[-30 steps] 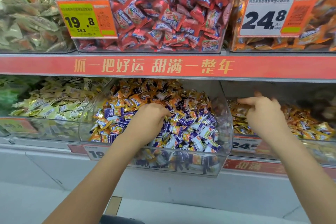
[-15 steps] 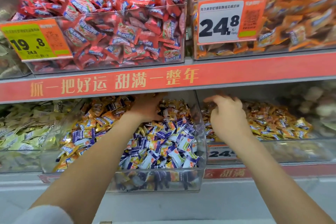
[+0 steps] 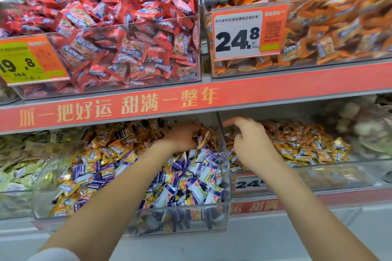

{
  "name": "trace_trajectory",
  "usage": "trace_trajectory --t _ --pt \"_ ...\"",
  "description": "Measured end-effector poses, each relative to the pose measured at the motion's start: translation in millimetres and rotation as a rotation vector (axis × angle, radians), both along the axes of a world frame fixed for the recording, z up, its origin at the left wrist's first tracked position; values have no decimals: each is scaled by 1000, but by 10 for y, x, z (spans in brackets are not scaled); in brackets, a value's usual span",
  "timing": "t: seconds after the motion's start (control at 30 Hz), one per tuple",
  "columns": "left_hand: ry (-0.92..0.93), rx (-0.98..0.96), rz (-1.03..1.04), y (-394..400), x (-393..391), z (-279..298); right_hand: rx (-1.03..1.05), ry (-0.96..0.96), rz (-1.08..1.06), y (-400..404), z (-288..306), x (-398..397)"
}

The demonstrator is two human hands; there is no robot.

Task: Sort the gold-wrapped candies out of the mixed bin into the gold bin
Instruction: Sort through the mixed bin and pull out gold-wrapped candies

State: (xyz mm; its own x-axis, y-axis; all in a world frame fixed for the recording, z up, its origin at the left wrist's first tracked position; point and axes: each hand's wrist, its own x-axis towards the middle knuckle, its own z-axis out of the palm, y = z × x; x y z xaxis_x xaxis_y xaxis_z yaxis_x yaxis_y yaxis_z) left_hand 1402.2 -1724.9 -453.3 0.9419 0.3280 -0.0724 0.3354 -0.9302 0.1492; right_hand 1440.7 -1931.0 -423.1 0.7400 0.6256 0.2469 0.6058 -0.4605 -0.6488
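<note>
Left hand: the left hand [image 3: 182, 136] sits at the centre of the frame, deep in the back of the mixed bin [image 3: 135, 216], just under the red shelf strip [image 3: 275, 89]. Its fingers are curled down into the wrappers, closing on gold-wrapped candies [image 3: 202, 140]; how many it has hold of cannot be told.
Right hand: the right hand [image 3: 251, 144] is right of centre, over the left end of the gold bin [image 3: 339, 174]. The index finger points out to the left, the other fingers hang loosely bent, and nothing shows in its grasp.
Mixed bin: a clear plastic bin in the lower middle of the frame, heaped with purple-and-white candies [image 3: 199, 178] at the front and right, and gold-orange ones at the back and left.
Gold bin: a clear bin just right of the mixed bin, sharing a wall with it, filled with a layer of gold candies [image 3: 307, 144]. A price tag [image 3: 249, 183] showing 24 sits on its front, partly behind the right forearm.
Upper shelf: a bin of red-wrapped candies [image 3: 118, 48] in the upper left of the frame with a yellow-green tag reading 19.8 [image 3: 25, 63]; a bin of orange-wrapped candies [image 3: 339, 27] in the upper right with a white tag reading 24.8 [image 3: 248, 36].
Lower left: pale green-gold packets [image 3: 19, 163] lie in the bin left of the mixed bin.
Far right: whitish items [image 3: 364, 125], blurred.
</note>
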Motion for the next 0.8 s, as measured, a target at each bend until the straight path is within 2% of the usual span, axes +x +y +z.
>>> trace_trajectory --t 0.07,0.13,0.3,0.4,0.5,0.67,0.73,0.8 --pt "-34 -46 10 -45 -70 51 -7 4 4 -13 9 -8" --pt "-90 -170 45 -60 -195 206 20 4 20 -42 44 -32" --pt "-274 -385 85 -241 -728 476 168 -57 124 -107 185 -236" --pt "-345 -350 82 -316 -1035 433 258 -33 249 -50 271 -493" --pt "-454 -322 88 -350 -1192 348 178 -60 370 136 176 -694" --pt "-613 -633 297 -376 -1340 332 -3 -85 296 313 108 -681" --pt "-660 -707 372 -335 -1391 324 -13 110 306 371 100 -663" --pt "-715 -780 425 -313 -1427 331 40 517 351 433 89 -722"
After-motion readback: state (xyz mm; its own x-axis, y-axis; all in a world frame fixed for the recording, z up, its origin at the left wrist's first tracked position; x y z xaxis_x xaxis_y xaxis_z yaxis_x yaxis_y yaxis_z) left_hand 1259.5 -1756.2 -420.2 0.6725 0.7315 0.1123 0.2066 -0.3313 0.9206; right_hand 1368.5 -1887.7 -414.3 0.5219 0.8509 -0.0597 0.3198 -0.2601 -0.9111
